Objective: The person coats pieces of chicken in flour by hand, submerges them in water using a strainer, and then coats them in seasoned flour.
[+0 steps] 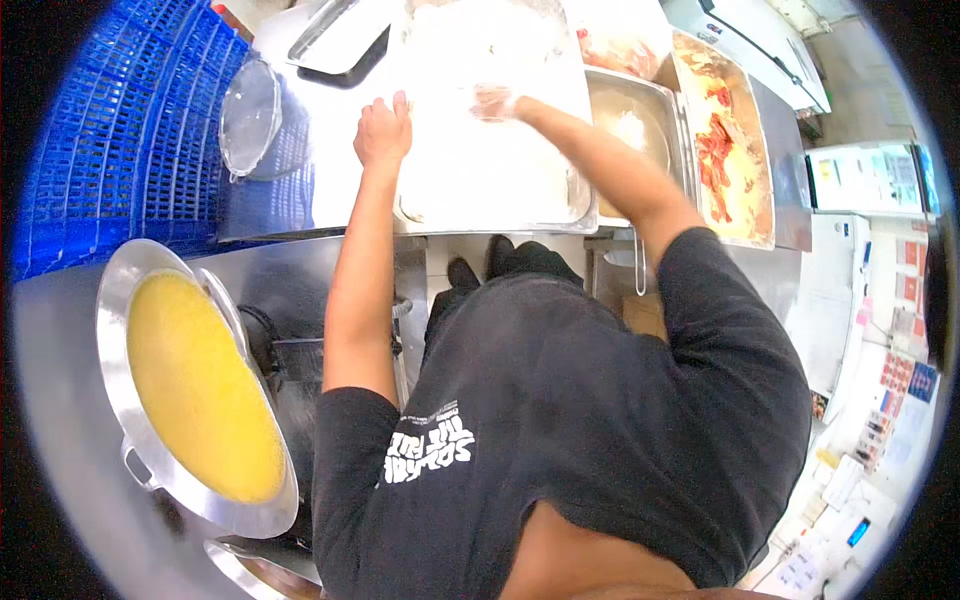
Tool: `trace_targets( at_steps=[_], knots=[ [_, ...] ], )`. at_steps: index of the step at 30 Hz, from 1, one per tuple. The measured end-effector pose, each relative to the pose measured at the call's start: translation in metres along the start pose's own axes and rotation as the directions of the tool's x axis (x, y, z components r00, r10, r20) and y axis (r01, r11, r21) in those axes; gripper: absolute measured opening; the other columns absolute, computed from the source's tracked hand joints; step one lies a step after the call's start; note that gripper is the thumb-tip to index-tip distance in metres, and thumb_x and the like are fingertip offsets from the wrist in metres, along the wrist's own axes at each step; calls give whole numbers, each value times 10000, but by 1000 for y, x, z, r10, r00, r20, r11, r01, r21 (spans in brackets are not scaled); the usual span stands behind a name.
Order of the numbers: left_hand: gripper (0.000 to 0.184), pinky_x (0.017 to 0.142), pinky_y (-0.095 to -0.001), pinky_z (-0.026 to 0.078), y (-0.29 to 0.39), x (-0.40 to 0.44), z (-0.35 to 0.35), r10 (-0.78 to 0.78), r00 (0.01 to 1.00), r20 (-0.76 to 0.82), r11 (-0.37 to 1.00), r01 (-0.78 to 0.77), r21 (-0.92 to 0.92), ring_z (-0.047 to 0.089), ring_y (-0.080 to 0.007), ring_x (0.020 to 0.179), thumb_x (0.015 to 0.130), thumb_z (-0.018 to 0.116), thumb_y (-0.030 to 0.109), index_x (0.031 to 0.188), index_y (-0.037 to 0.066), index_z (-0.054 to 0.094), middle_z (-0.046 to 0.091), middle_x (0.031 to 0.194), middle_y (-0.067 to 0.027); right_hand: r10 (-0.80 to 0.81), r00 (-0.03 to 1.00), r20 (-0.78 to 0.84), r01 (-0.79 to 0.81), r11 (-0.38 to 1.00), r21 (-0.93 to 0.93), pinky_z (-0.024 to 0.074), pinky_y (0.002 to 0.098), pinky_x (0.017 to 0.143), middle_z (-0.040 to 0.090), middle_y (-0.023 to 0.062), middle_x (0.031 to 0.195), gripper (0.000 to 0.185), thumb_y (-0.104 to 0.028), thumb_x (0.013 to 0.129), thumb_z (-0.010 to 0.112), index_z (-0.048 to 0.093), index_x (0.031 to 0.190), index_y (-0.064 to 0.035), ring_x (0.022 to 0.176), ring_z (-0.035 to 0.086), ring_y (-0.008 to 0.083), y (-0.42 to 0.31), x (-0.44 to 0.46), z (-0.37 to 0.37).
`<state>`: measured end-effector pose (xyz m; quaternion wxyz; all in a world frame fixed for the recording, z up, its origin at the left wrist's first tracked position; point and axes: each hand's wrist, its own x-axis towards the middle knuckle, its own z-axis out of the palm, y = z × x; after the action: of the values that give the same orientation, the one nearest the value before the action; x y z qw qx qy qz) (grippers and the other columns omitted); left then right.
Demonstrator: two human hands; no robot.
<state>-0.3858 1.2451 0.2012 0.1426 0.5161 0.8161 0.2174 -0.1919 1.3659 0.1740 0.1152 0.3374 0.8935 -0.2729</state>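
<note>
A large metal tray (492, 205) of white powder lies on the steel counter, its middle washed out by glare. My left hand (380, 130) is closed at the tray's left rim, thumb toward the powder. Over the powder, near the middle of the tray, is my right hand (492, 102); its fingers are blurred and overexposed, so I cannot make out their pose or any held item. Just right of the tray sits a metal pan (630, 125) of pale liquid. Beyond it stands a long container (745, 165) with red and yellowish pieces.
A blue plastic basket (110, 130) rises at the left, beside a round strainer (250, 115). At lower left is a wide metal pot (205, 385) of yellow liquid. An empty-looking metal tray (340, 35) lies at the back. A wire handle (640, 265) hangs at the counter's front edge.
</note>
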Motion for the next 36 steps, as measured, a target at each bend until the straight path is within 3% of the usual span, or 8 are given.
trace_targets(
  at_steps=[4, 7, 11, 17, 22, 29, 32, 36],
  knots=[
    [577, 891, -491, 454, 0, 4, 0, 0, 1000, -26, 1000, 0, 6, 584, -387, 1044, 966, 362, 500, 1091, -14, 592, 601, 1091, -229, -99, 913, -397, 100, 995, -19, 499, 450, 867, 650, 241, 1042, 543, -354, 791, 650, 561, 1188, 6, 992, 636, 351, -36, 68, 40],
    [557, 889, -488, 457, -1, -4, 2, -5, 1000, -22, 1000, 5, 4, 594, -386, 1025, 964, 379, 487, 1076, -13, 597, 609, 1074, -226, 32, 994, -104, -45, 992, -119, 518, 451, 816, 649, 247, 1013, 541, -302, 784, 656, 539, 1197, 28, 968, 642, 350, -46, 57, 71],
    [529, 881, -484, 463, 2, -3, 1, -15, 999, -37, 1000, 15, -2, 600, -377, 1022, 963, 398, 469, 1066, -10, 598, 610, 1066, -222, -263, 910, -319, 106, 894, -436, 535, 449, 695, 659, 214, 975, 516, -146, 787, 636, 481, 1248, 27, 867, 659, 337, -32, -9, 142],
    [505, 868, -488, 471, -1, -1, 4, 2, 999, -50, 1000, -2, -3, 612, -376, 1000, 962, 412, 451, 1064, -9, 594, 613, 1052, -218, -71, 957, 280, 99, 991, -87, 538, 405, 672, 668, 183, 877, 482, -115, 777, 656, 523, 1221, 18, 782, 658, 294, -37, -40, 66],
    [492, 864, -491, 475, -2, -3, 3, -2, 999, -47, 1000, 2, -11, 618, -386, 981, 959, 421, 438, 1056, -13, 592, 613, 1058, -222, -205, 958, 200, 185, 976, 114, 536, 393, 659, 668, 170, 836, 442, -112, 762, 672, 568, 1171, 18, 756, 653, 281, -1, 13, 12],
    [508, 888, -493, 454, 4, -3, -2, -42, 999, -20, 999, 42, -10, 595, -400, 1018, 953, 420, 451, 1063, -15, 591, 619, 1053, -240, 98, 990, -101, -83, 986, 148, 535, 379, 661, 685, 160, 790, 336, -260, 713, 746, 668, 918, -5, 755, 669, 277, 5, 94, -38],
    [501, 886, -497, 450, 2, -3, 0, -23, 999, -45, 1000, 22, -17, 594, -401, 1014, 949, 426, 447, 1050, -15, 589, 620, 1045, -243, -61, 976, -210, -34, 907, -420, 536, 375, 678, 697, 160, 839, 371, -320, 723, 729, 674, 933, -18, 753, 676, 293, 39, 146, -22],
    [483, 863, -498, 462, 3, -2, 2, -13, 997, -70, 1000, 13, -9, 605, -400, 988, 945, 437, 434, 1023, -16, 594, 625, 1030, -239, 7, 985, -173, -90, 877, -473, 531, 404, 723, 700, 165, 861, 422, -348, 701, 747, 681, 964, -25, 781, 675, 312, 22, 131, 3]
  ],
)
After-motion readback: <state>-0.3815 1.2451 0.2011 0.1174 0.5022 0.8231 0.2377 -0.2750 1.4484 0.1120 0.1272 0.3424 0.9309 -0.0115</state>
